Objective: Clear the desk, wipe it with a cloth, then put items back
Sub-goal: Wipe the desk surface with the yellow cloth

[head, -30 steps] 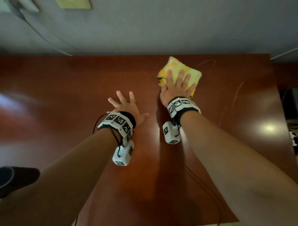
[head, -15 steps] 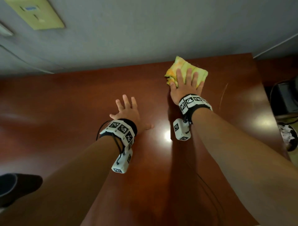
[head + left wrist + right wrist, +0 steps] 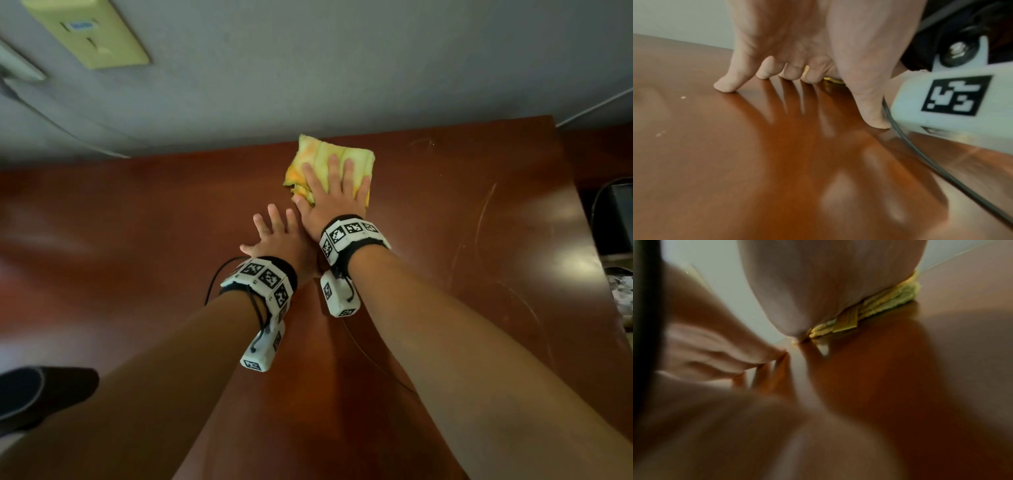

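Two hands on the desk (image 3: 137, 260) and the right hand (image 3: 334, 202) is flat on the folded yellow cloth (image 3: 325, 156), fingers straight, pressing it down near the far edge at 12 o'clock (cloth poking out past the fingertips). Left hand (image 3: 281, 240), at 7 o'clock from the cloth, fingers spread, fingertips on the wood, holding nothing

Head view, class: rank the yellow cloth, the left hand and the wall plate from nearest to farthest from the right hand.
1. Yellow cloth: directly under the right hand, pressed to the desk.
2. Left hand: just beside it, to its left.
3. Wall plate: on the wall, far upper left.
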### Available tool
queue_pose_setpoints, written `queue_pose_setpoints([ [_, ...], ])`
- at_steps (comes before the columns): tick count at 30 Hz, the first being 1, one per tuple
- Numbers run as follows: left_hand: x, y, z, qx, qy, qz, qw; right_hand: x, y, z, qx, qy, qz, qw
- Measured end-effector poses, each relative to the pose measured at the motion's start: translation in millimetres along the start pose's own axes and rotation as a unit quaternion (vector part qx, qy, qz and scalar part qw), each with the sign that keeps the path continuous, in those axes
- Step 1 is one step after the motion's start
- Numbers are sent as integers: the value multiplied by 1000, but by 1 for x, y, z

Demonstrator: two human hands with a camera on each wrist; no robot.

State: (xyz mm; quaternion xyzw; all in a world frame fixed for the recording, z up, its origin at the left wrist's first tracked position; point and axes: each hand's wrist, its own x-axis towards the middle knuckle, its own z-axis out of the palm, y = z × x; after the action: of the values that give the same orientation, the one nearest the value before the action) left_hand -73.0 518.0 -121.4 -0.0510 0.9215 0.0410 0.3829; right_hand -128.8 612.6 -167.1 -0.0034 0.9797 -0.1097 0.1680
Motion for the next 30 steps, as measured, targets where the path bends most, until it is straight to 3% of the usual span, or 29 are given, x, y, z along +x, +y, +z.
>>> queue_pose_setpoints([
  [3,1,-3,0,4,9,11,1000,12,28,-11,10,13,26,1000],
  [9,4,-4,4,32,23,16,999,30,131,-43,42,37,179,982],
  [14,4,-4,5,26,28,15,999,35,110,-45,50,35,236,970],
  [18,5,-5,5,27,30,15,999,25,63,-29,49,47,175,982],
  [23,3,-6,6,12,34,19,999,4,7,-6,20,21,15,999],
  [27,4,-6,6,21,37,19,999,7,37,-16,4,7,-21,1000],
  [30,3,-6,6,31,35,16,999,10,83,-29,12,17,45,999],
])
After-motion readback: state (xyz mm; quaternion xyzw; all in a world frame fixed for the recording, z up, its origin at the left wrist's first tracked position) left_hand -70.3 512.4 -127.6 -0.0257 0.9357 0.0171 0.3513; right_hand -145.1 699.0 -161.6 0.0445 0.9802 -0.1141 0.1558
